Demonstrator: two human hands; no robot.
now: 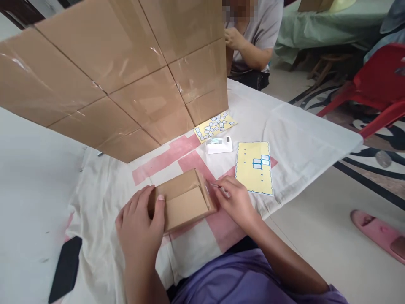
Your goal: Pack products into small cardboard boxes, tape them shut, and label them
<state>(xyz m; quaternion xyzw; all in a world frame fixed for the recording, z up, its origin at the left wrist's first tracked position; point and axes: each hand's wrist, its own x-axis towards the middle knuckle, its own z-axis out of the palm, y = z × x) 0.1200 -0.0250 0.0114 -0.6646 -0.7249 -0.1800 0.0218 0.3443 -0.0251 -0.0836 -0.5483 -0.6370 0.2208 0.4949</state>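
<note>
Head view: the left hand's (pixel 141 221) fingers were curled round the left end of a small cardboard box (pixel 186 204), thumb over its top edge, holding it. The right hand's (pixel 236 200) fingers were drawn nearly together at the box's right end; whether they gripped anything thin there, I could not tell. The box sat between both sets of fingers on the cloth-covered table (pixel 294 126). Near the right fingers, to their right, lay a yellow sheet (pixel 247 175); beyond them stood a white device (pixel 219 146), then a second yellow sheet (pixel 202 131). Ahead of the left fingers rose a large cardboard panel (pixel 139 80). Farthest out, past the right fingers, was a red chair (pixel 382 80).
</note>
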